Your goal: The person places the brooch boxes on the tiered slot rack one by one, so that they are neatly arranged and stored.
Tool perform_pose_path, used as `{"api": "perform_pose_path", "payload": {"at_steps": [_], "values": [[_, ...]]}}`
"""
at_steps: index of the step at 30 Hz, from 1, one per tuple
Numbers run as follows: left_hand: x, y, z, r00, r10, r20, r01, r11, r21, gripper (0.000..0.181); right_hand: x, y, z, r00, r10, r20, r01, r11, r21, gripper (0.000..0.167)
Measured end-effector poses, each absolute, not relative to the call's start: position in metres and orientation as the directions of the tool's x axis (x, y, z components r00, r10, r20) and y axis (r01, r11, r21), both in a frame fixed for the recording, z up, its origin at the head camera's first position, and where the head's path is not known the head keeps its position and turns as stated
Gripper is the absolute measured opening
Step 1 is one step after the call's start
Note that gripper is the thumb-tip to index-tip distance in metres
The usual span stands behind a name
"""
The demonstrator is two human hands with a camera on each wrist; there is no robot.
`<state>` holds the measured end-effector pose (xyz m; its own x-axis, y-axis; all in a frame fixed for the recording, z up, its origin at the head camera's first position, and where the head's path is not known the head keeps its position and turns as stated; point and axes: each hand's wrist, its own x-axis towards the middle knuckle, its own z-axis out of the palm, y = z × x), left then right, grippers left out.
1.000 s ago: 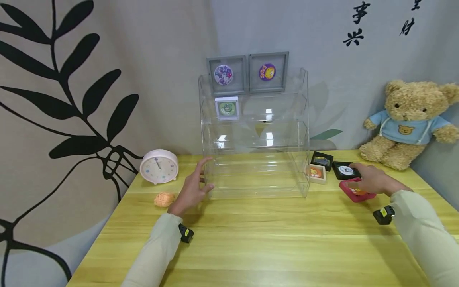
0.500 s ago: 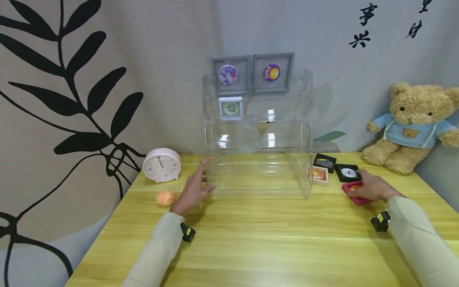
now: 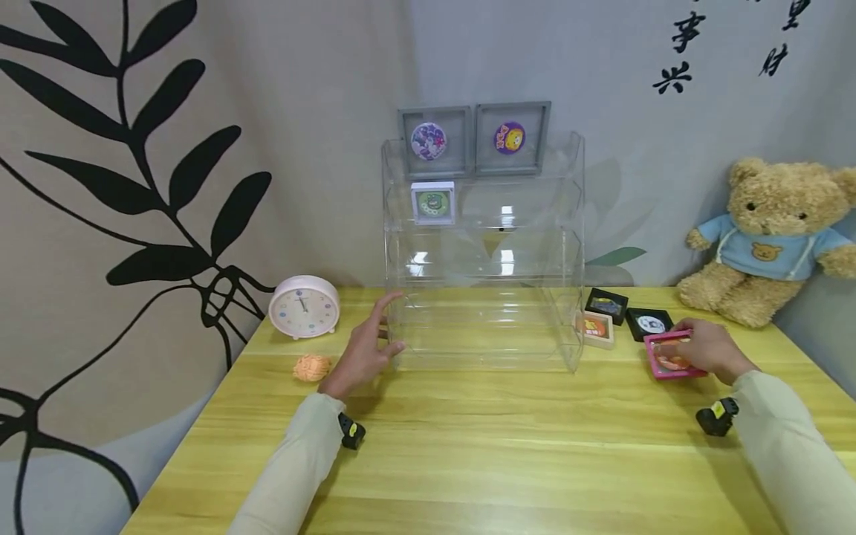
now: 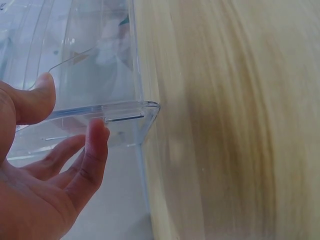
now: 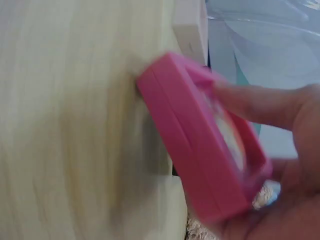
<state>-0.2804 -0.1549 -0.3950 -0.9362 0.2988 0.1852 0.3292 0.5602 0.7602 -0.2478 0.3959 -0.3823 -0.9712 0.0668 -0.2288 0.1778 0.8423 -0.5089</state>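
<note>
My right hand [image 3: 715, 348] holds a pink square display case [image 5: 187, 150] with a round orange badge inside. In the right wrist view the case tilts above the wooden tabletop, my thumb on its face and the other fingers at the far side, partly hidden. My left hand [image 3: 361, 358] is at the left side of a clear acrylic tiered rack [image 4: 125, 107], with thumb and fingers on opposite sides of the side panel's edge. Two grey cases, one with a purple badge [image 3: 429, 141] and one with a yellow-and-purple badge [image 3: 510, 138], stand on the top tier. A white case [image 3: 433, 203] stands one tier lower.
Right of the rack lie a beige case [image 3: 598, 329], a black case [image 3: 605, 305] and another black case with a white badge [image 3: 649, 324]. A teddy bear [image 3: 769, 238] sits behind. At left are a round clock [image 3: 304, 307] and an orange yarn-like ball [image 3: 311, 368].
My right hand has picked at the pink case and tipped it up, so its face shows more. My left hand keeps its place on the rack. The head view has shifted slightly.
</note>
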Motion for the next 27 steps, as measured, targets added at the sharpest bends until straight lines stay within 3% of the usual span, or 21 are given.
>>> {"api": "perform_pose_path", "payload": {"at_steps": [7, 14, 21, 27], "values": [[-0.276, -0.157, -0.395, -0.942, 0.288, 0.173, 0.313, 0.567, 0.762, 0.088, -0.243, 0.394, -0.389, -0.957, -0.170, -0.234, 0.069, 0.652, -0.755, 0.037], [-0.280, -0.154, -0.394, -0.940, 0.292, 0.174, 0.316, 0.559, 0.766, 0.088, -0.240, 0.395, -0.372, -0.922, -0.286, -0.262, 0.069, 0.543, -0.837, 0.049], [-0.281, -0.154, -0.396, -0.942, 0.289, 0.172, 0.313, 0.567, 0.762, 0.089, -0.236, 0.379, -0.358, -0.929, -0.348, -0.126, 0.033, 0.261, -0.965, 0.029], [-0.281, -0.153, -0.395, -0.940, 0.298, 0.168, 0.315, 0.563, 0.764, 0.089, -0.239, 0.350, -0.332, -0.958, -0.285, -0.015, -0.022, 0.127, -0.992, 0.022]]}}
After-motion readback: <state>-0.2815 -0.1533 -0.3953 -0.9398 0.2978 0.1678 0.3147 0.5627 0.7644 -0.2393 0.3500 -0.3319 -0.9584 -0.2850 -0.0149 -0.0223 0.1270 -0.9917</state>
